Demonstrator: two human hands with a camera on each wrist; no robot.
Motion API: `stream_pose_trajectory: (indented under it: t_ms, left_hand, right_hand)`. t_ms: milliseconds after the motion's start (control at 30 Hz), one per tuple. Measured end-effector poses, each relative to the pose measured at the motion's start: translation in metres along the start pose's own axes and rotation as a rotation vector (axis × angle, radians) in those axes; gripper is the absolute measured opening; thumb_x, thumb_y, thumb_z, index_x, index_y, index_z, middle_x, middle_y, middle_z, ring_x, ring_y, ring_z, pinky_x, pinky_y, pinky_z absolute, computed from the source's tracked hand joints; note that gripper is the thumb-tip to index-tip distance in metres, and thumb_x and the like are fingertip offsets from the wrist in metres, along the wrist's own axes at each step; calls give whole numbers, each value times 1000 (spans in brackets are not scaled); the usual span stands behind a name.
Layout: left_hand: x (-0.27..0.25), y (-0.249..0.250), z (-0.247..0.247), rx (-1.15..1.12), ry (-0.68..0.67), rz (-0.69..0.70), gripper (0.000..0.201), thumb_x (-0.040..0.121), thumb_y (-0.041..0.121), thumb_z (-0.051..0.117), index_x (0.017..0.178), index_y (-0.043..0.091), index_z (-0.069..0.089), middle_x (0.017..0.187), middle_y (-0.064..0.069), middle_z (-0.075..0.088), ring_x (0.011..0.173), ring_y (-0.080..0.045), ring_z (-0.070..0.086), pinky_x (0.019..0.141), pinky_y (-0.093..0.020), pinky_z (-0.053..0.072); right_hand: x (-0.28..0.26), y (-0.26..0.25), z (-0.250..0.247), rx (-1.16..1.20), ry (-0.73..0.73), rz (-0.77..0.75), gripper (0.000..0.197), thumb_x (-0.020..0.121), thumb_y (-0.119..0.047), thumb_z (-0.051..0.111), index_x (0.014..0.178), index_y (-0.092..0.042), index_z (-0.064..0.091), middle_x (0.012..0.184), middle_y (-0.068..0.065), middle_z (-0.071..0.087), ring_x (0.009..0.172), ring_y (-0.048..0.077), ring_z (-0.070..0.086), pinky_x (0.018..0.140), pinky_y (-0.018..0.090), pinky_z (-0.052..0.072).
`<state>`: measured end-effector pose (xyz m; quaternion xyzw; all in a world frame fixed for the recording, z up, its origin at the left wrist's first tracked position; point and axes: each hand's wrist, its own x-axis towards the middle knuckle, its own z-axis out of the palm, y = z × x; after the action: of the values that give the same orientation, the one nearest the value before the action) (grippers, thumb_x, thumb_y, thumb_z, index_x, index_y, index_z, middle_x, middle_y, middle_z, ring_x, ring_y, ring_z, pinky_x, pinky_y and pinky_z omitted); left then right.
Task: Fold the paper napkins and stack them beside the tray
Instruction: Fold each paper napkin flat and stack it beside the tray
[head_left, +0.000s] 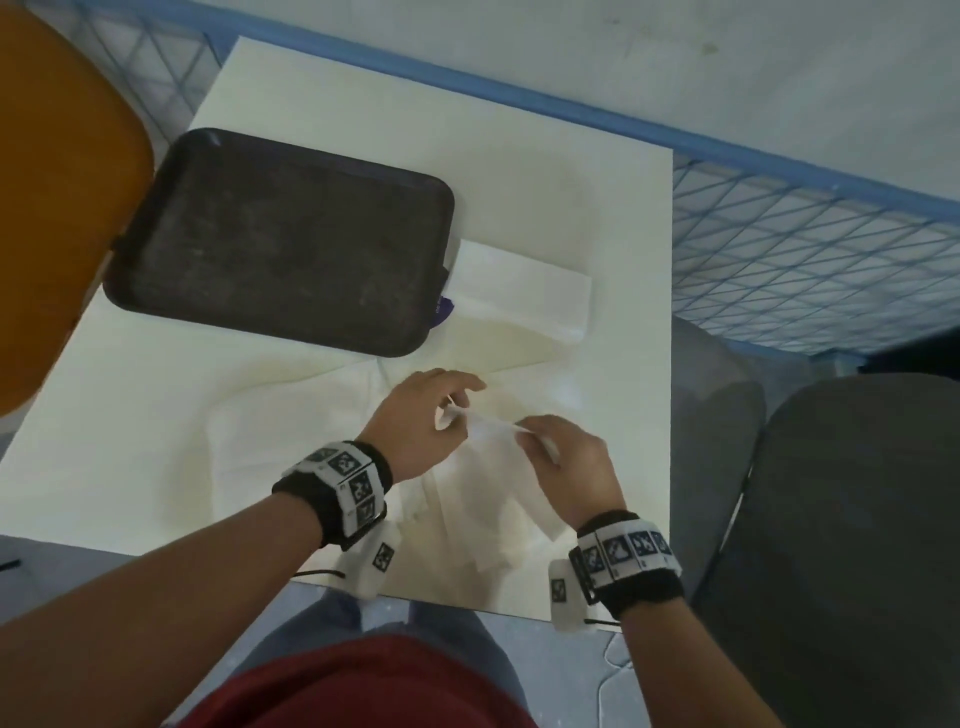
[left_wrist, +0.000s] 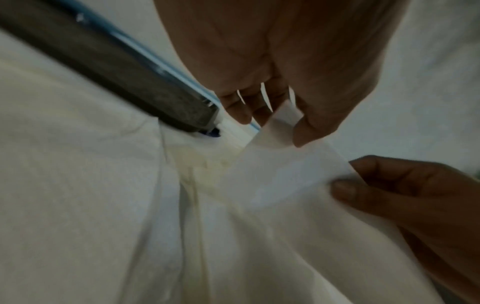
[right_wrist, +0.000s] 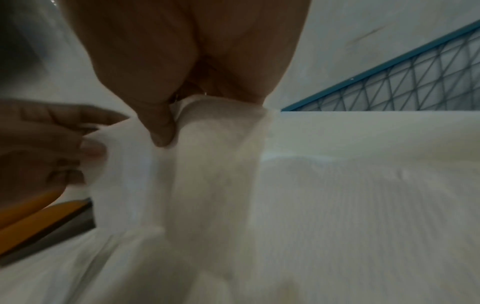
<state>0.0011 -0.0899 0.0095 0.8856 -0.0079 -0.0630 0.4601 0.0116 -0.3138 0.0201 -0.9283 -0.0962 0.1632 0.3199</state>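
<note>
A thin white paper napkin (head_left: 491, 467) hangs between both hands above the near part of the table. My left hand (head_left: 423, 421) pinches its top left corner, and my right hand (head_left: 563, 462) pinches the top right corner. The left wrist view shows the napkin (left_wrist: 280, 176) held by my left hand (left_wrist: 291, 115), with the right hand's fingers (left_wrist: 363, 185) at its other corner. In the right wrist view my right hand (right_wrist: 166, 121) nips the napkin (right_wrist: 207, 164). A folded white napkin (head_left: 524, 291) lies flat just right of the dark tray (head_left: 280, 244).
More loose white napkins (head_left: 291, 431) lie spread over the white table (head_left: 597, 171). An orange chair (head_left: 57, 197) stands at the left, a dark grey chair (head_left: 852, 545) at the right. A blue wire-mesh fence (head_left: 810, 249) runs behind the table.
</note>
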Motion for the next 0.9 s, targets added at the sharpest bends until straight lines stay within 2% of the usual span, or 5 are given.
stream_pose_trajectory:
  t_ms: [100,300,500,767,900]
  left_hand:
    - [19,1,13,20,41,-176,28,90,16,60,115,27,62,104,12,59,93,-5,57,86,-20,47]
    - [47,0,53,405,-158,-289,44,93,39,58,133,26,49,126,-1,51,114,-27,53,93,-44,49]
    - [41,-2,55,282,-83,-446,24,88,35,66,108,30,54,96,7,66,91,-21,65,88,-39,51]
    - [20,7,31,97,-21,-462,9,91,35,62,92,31,55,80,11,62,72,-9,60,71,-26,54]
    - [16,13,8,11,-42,-386,9,95,30,57,89,28,49,85,10,62,75,-10,59,64,-20,43]
  right_hand:
    - [19,6,-35,2,26,70,27,103,-29,56,123,-18,70,126,0,71,116,18,64,96,14,38]
    - [67,19,-95,38,52,126,26,99,-33,62,120,-23,71,118,-7,70,112,10,62,95,18,39]
    - [137,9,-112,66,45,58,15,96,-37,66,108,-29,71,100,-13,69,97,6,62,85,20,42]
    - [238,-6,-73,-139,-104,-82,24,97,-38,62,115,-27,73,118,-5,73,112,16,65,95,25,45]
    - [264,-8,-52,-406,-103,-22,40,98,-50,53,136,-37,56,143,-4,54,131,25,50,112,51,35]
